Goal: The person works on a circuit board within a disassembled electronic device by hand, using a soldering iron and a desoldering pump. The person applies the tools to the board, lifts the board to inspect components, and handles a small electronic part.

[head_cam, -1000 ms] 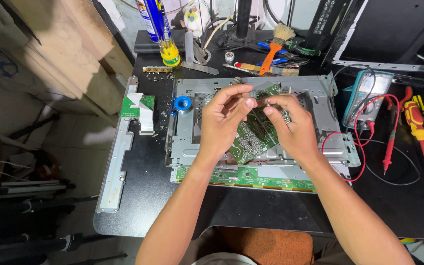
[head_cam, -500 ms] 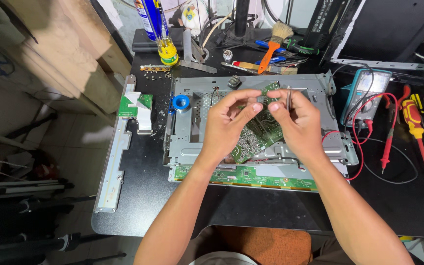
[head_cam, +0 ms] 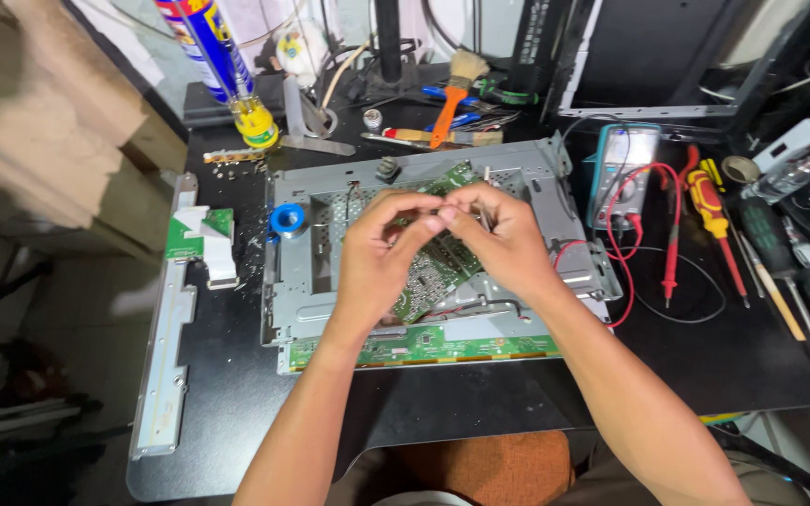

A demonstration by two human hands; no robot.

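Fingers of both hands are pinched together on something tiny over the green board [head_cam: 435, 272], too small to make out. Left hand [head_cam: 379, 258] and right hand [head_cam: 499, 242] meet just above it. Board sits tilted in the grey metal chassis [head_cam: 316, 281] on the black worktop [head_cam: 236, 412]. I'd say it's light, stiff and fragile with a prickly solder side, so edges only. Chassis is thin perforated sheet, sharp-looking rims. Solder spool [head_cam: 287, 219] and multimeter [head_cam: 622, 169] sit beside it.
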